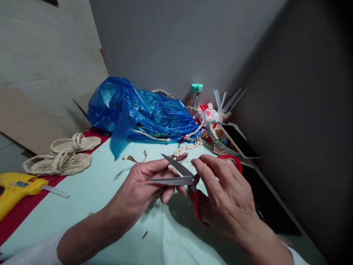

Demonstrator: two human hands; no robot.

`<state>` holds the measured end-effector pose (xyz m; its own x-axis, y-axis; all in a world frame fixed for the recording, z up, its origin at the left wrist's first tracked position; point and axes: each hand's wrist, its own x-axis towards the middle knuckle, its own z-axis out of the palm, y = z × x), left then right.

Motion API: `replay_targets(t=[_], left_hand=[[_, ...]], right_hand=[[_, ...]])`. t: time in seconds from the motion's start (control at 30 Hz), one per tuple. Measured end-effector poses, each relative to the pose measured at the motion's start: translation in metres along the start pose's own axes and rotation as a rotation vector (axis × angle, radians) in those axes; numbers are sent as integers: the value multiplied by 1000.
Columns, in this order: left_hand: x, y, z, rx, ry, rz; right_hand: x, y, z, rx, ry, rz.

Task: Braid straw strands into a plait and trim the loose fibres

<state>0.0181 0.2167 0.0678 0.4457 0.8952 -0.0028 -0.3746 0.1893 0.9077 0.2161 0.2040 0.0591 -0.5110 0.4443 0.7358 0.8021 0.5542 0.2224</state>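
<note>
My right hand [227, 187] grips a pair of red-handled scissors [176, 180], fingers through the loops. The blades are spread and point left, over the fingers of my left hand [138, 189]. Pinched in that left hand is a pale braided straw cord [183, 149]. It runs from between the fingers toward the back right, and the part inside the grasp is mostly hidden. A dry curled strip of fibre [131, 159] lies on the pale green cloth just beyond my left hand.
A blue plastic bag [149, 114] fills the back. Two woven straw sandals [63, 163] and a yellow glue gun [20, 187] are at left. To the right are a white-framed tablet [239, 140], a green-lidded container [196, 88], and a cup of clear sticks [224, 114].
</note>
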Motion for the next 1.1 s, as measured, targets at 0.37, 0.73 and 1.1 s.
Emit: replay_targets(t=[0.37, 0.73, 1.1], left_hand=[[-5, -7, 5, 459, -32, 81], [-7, -7, 7, 686, -32, 104], [-5, -3, 10, 611, -48, -22]], right_hand=[[-2, 0, -11, -190, 59, -28], [-16, 7, -9, -229, 70, -42], [-16, 7, -13, -242, 46, -66]])
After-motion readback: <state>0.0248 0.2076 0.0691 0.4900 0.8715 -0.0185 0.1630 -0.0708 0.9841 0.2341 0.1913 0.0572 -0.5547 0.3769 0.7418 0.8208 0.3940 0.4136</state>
